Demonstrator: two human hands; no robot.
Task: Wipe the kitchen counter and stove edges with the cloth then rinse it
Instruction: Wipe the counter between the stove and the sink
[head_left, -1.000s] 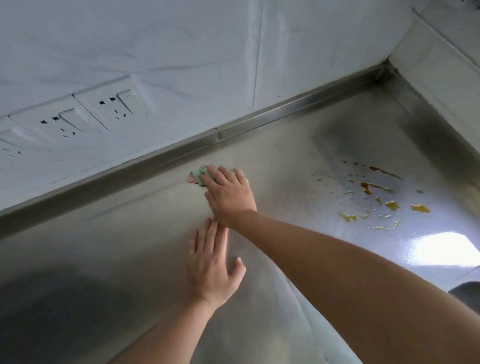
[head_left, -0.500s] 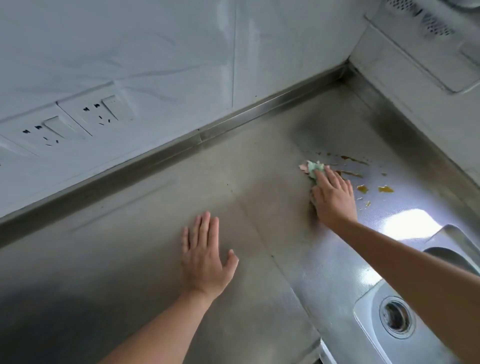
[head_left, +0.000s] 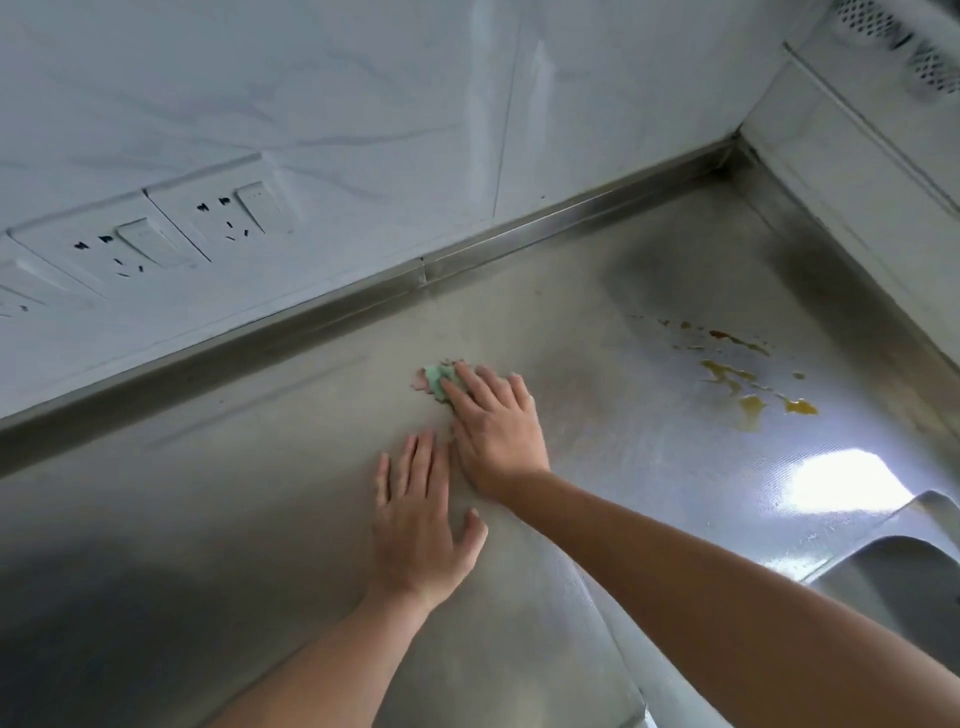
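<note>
A small green and pink cloth lies on the steel counter, pressed flat under the fingers of my right hand; most of the cloth is hidden by those fingers. My left hand rests palm down with fingers spread on the counter just below and left of my right hand, holding nothing. Yellow-brown spill stains mark the counter to the right of the cloth.
A steel upstand runs along the tiled back wall, which carries wall sockets. A side wall closes the right corner. The sink basin edge shows at lower right, beside a bright glare patch.
My right hand has swept the cloth from the stains on the right back to the left, beside my left hand. My left hand has stayed flat in place.
</note>
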